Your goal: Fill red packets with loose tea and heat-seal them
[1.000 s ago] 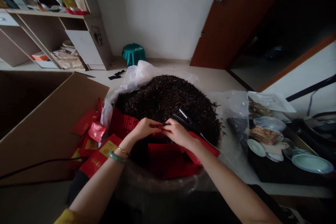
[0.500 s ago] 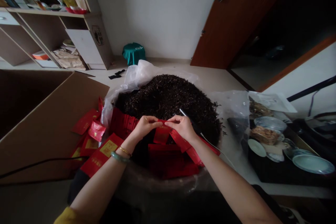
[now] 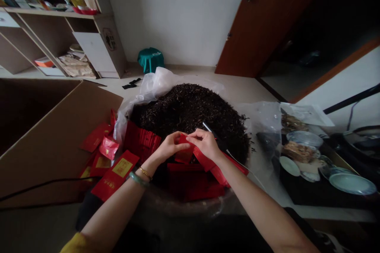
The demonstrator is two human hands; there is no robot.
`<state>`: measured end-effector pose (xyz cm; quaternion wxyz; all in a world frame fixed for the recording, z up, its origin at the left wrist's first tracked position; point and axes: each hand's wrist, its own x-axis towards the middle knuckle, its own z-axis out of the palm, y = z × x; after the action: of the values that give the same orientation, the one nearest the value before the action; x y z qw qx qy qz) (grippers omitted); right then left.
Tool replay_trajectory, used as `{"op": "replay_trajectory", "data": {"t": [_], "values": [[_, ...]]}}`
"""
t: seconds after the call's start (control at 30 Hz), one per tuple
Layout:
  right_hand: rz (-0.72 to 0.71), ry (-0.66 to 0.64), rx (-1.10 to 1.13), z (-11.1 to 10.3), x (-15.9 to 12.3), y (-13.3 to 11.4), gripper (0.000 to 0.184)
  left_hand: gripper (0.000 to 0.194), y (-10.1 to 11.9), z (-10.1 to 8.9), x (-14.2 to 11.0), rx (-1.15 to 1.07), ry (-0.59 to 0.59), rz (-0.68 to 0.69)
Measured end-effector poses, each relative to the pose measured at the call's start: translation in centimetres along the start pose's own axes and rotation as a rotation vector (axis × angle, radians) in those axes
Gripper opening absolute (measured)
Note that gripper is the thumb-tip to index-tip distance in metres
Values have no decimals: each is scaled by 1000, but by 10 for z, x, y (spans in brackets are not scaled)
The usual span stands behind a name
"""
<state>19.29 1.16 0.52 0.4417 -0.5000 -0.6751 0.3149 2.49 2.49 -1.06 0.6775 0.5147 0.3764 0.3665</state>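
- Your left hand (image 3: 170, 146) and right hand (image 3: 204, 144) make one narrow grip together, fingertips pinching a single small red foil sachet (image 3: 184, 151) between them, just above the near edge of the tea.
- The sachet is glossy and crimped. A longer red strip (image 3: 212, 168) runs from under your right hand towards the heap's right edge.
- Just beyond your right hand, a black heat-sealing clamp (image 3: 208, 128) lies on the tea. You aren't touching it, and a thin white cord (image 3: 240, 170) trails from it.
- The tea (image 3: 190, 112) is one dark, wiry, domed heap of twisted leaves, lying in a crinkled white plastic bag (image 3: 154, 85).
- A neat block of red sachets (image 3: 141, 141) stands along the heap's left side, and a dark red stack (image 3: 192, 182) sits below your hands.
- At least five loose red sachets spill to the left, one with a gold label (image 3: 115, 176), against an open cardboard box (image 3: 59, 126).
- On your left wrist are a green bangle (image 3: 137, 179) and a thin gold bracelet (image 3: 145, 173).
- To the right, clear plastic sheeting (image 3: 261, 126) partly covers a dark tray with at least four plates and bowls, including a pale green plate (image 3: 352, 184).
- Beyond, you have one teal stool (image 3: 150, 59), a laminate shelf unit (image 3: 59, 14) and a brown wooden door (image 3: 255, 23).
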Motion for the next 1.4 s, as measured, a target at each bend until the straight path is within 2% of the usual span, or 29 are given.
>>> {"op": "replay_trajectory", "data": {"t": [0.1, 0.23, 0.3, 0.37, 0.43, 0.53, 0.63, 0.7, 0.8, 0.87, 0.97, 1.03, 1.13, 1.27, 1.4], "values": [[-7, 22, -1, 3, 0, 1, 19, 47, -6, 4, 0, -9, -22, -56], [46, -10, -69, -5, 6, 12, 26, 47, -8, 6, 1, -65, 42, -100], [76, -12, -279, -15, 10, 23, 35, 49, -6, 3, 3, -90, 70, -92], [126, 8, -649, -25, 12, 34, 48, 50, -4, 0, 4, -100, 87, -83], [237, -29, -960, -32, 11, 43, 56, 48, -3, -3, 5, -108, 98, -81], [350, -129, -1148, -34, 8, 51, 50, 46, -1, -5, 5, -122, 106, -86], [382, -165, -1131, -33, 8, 53, 37, 45, 2, -5, 4, -121, 107, -99], [378, -123, -1063, -36, 10, 52, 33, 45, 4, -4, 3, -122, 108, -106], [242, -1, -867, -48, 17, 49, 40, 45, 4, -5, 3, -120, 109, -110], [107, 17, -663, -57, 20, 43, 45, 44, 4, -5, 4, -113, 108, -112], [-14, -110, -364, -63, 21, 25, 48, 44, 3, -5, 3, -117, 79, -127], [-40, -216, -268, -60, 17, 11, 50, 44, 4, -4, 1, -116, 46, -139], [-54, -314, -266, -48, 10, -7, 53, 43, 6, -2, -1, -74, -8, -122], [-55, -359, -337, -37, 5, -21, 47, 44, 7, 0, -2, -1, -37, -43], [-57, -346, -352, -34, 4, -27, 34, 40, 2, 0, -1, 13, -25, -115]]}}
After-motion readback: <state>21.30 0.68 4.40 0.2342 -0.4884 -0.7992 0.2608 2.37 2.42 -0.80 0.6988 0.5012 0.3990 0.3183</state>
